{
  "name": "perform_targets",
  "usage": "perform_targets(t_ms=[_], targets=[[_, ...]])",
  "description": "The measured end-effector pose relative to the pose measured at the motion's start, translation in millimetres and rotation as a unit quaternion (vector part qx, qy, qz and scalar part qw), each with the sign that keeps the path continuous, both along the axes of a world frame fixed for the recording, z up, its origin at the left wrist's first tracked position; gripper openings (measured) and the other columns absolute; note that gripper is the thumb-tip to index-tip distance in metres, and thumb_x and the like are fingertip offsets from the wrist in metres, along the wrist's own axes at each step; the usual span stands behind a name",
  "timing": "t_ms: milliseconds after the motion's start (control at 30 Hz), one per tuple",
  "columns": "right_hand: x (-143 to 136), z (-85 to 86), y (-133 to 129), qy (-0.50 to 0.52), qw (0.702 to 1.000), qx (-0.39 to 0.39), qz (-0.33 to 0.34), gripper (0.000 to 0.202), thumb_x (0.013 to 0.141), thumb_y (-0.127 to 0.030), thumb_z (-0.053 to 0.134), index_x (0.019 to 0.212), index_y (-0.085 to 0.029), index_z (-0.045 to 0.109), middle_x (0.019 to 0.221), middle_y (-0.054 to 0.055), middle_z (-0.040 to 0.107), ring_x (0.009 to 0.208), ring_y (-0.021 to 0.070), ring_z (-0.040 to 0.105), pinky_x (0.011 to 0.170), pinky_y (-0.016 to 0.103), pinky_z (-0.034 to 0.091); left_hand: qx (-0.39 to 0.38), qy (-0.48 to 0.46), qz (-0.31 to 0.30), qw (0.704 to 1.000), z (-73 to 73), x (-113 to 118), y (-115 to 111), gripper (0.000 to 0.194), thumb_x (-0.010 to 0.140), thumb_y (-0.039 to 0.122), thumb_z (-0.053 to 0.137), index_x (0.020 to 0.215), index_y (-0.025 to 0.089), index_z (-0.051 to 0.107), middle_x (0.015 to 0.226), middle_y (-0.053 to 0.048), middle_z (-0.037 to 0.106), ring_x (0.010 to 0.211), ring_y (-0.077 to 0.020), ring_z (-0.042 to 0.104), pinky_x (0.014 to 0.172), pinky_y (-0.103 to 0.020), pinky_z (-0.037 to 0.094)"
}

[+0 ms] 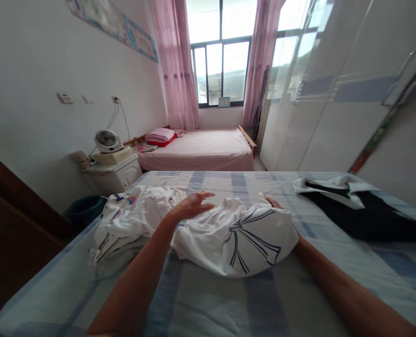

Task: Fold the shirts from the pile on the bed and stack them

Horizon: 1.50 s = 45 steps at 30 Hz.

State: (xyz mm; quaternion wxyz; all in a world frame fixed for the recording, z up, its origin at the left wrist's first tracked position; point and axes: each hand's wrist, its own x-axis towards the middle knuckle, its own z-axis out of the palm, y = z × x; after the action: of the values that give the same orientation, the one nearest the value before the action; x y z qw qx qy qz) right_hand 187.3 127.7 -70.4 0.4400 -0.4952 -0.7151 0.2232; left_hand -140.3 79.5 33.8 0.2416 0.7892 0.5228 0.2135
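A white shirt [208, 243] with a dark line-drawn bow lies bunched on the bed in front of me. My left hand [196, 205] hovers over its left part, fingers apart, with nothing in them. On the right, my right hand [273, 202] has hold of the shirt's right end. Cloth drapes over most of this hand, so only some finger shows at the top edge and the wrist below. A pile of white clothes [141, 210] with coloured prints sits left of the shirt, beside my left forearm.
A black and white garment [366, 210] lies at the right on the striped bedsheet [211, 299]. Beyond stands a pink bed [208, 150] with folded bedding [160, 135]. A fan [107, 140] tops the cabinet [118, 175] at left. Wardrobe doors [320, 107] line the right.
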Motion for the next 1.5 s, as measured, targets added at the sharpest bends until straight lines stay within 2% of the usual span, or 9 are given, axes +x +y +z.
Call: perform_targets(t_ms=[100, 267, 367, 533, 700, 867, 1100, 1300, 1500], targets=[[1.1, 6.6, 0.4, 0.064, 0.997, -0.05, -0.011, 0.058, 0.067, -0.04, 0.059, 0.121, -0.018, 0.058, 0.125, 0.01, 0.06, 0.119, 0.0283, 0.052, 0.104, 0.038, 0.037, 0.019, 0.13, 0.057, 0.99, -19.5, -11.9, 13.2, 0.05, 0.081, 0.037, 0.056, 0.124, 0.011, 0.059, 0.128, -0.015, 0.059, 0.117, -0.0267, 0.054, 0.101, -0.034, 0.038], [5.1, 12.4, 4.3, 0.17, 0.975, -0.14, -0.008, 0.045, 0.077, -0.041, 0.048, 0.112, -0.017, 0.06, 0.106, 0.009, 0.068, 0.084, 0.0211, 0.065, 0.077, 0.036, 0.052, -0.002, 0.154, 0.052, 0.987, -37.9, -1.1, 17.9, 0.045, 0.085, 0.044, 0.05, 0.117, 0.014, 0.063, 0.112, -0.011, 0.067, 0.101, -0.0217, 0.062, 0.088, -0.027, 0.044], [10.7, 17.7, 6.6, 0.167, 0.976, -0.135, -0.027, 0.045, 0.079, -0.042, 0.049, 0.114, -0.015, 0.058, 0.113, 0.012, 0.065, 0.09, 0.021, 0.065, 0.078, 0.036, 0.052, -0.003, 0.166, 0.068, 0.984, -37.7, 9.0, 15.7, 0.05, 0.08, 0.049, 0.055, 0.116, 0.015, 0.063, 0.108, -0.011, 0.067, 0.096, -0.0229, 0.063, 0.084, -0.027, 0.044], [6.5, 41.5, 14.3, 0.004, 0.999, -0.05, -0.004, 0.04, 0.085, -0.037, 0.046, 0.118, -0.017, 0.058, 0.119, 0.01, 0.064, 0.104, 0.0202, 0.062, 0.091, 0.037, 0.048, -0.037, 0.189, 0.102, 0.976, -26.8, 3.2, 3.8, 0.046, 0.078, 0.054, 0.056, 0.105, 0.017, 0.066, 0.093, -0.01, 0.07, 0.087, -0.0238, 0.063, 0.074, -0.028, 0.044], [-30.0, 45.7, 20.8, -0.27, 0.961, -0.053, 0.024, 0.044, 0.082, -0.031, 0.053, 0.124, -0.019, 0.058, 0.123, 0.009, 0.063, 0.106, 0.0211, 0.06, 0.09, 0.035, 0.048, -0.042, 0.237, 0.1, 0.966, -28.6, -13.3, -23.8, 0.037, 0.067, 0.052, 0.067, 0.088, 0.022, 0.066, 0.087, -0.005, 0.068, 0.083, -0.0236, 0.062, 0.068, -0.027, 0.042], [-41.0, 39.5, 9.0, -0.334, 0.94, -0.063, -0.022, 0.026, 0.077, -0.03, 0.057, 0.097, -0.019, 0.069, 0.108, 0.012, 0.068, 0.1, 0.0277, 0.06, 0.086, 0.045, 0.044, -0.013, 0.227, 0.108, 0.968, -38.6, -17.9, -50.9, 0.021, 0.079, 0.034, 0.054, 0.093, 0.022, 0.065, 0.088, -0.004, 0.067, 0.088, -0.0214, 0.062, 0.074, -0.027, 0.042], [13.3, 56.9, -15.2, -0.332, 0.939, 0.002, -0.09, 0.025, 0.086, -0.026, 0.042, 0.09, -0.018, 0.065, 0.097, 0.008, 0.068, 0.091, 0.0201, 0.061, 0.08, 0.031, 0.043, 0.045, 0.179, 0.129, 0.974, -40.6, -22.0, -66.8, 0.017, 0.078, 0.017, 0.048, 0.089, 0.017, 0.061, 0.099, -0.007, 0.063, 0.092, -0.0198, 0.06, 0.084, -0.028, 0.045], [48.9, 36.8, -14.6, -0.301, 0.953, 0.041, -0.013, 0.059, 0.069, -0.001, 0.041, 0.122, -0.021, 0.057, 0.127, 0.006, 0.056, 0.114, 0.0164, 0.054, 0.098, 0.028, 0.042, 0.104, 0.145, 0.11, 0.978, -34.2, 13.0, -29.9, 0.033, 0.086, 0.026, 0.049, 0.115, 0.017, 0.058, 0.123, -0.01, 0.057, 0.116, -0.0212, 0.053, 0.101, -0.029, 0.037], [24.7, 28.1, -12.0, -0.347, 0.936, 0.039, -0.034, 0.056, 0.08, -0.012, 0.042, 0.134, -0.026, 0.048, 0.142, 0.006, 0.043, 0.111, 0.0197, 0.057, 0.088, 0.03, 0.048, 0.082, 0.144, 0.12, 0.979, -49.4, 69.0, 32.0, 0.044, 0.082, 0.037, 0.057, 0.12, 0.015, 0.058, 0.127, -0.014, 0.056, 0.116, -0.0235, 0.053, 0.096, -0.03, 0.04]])
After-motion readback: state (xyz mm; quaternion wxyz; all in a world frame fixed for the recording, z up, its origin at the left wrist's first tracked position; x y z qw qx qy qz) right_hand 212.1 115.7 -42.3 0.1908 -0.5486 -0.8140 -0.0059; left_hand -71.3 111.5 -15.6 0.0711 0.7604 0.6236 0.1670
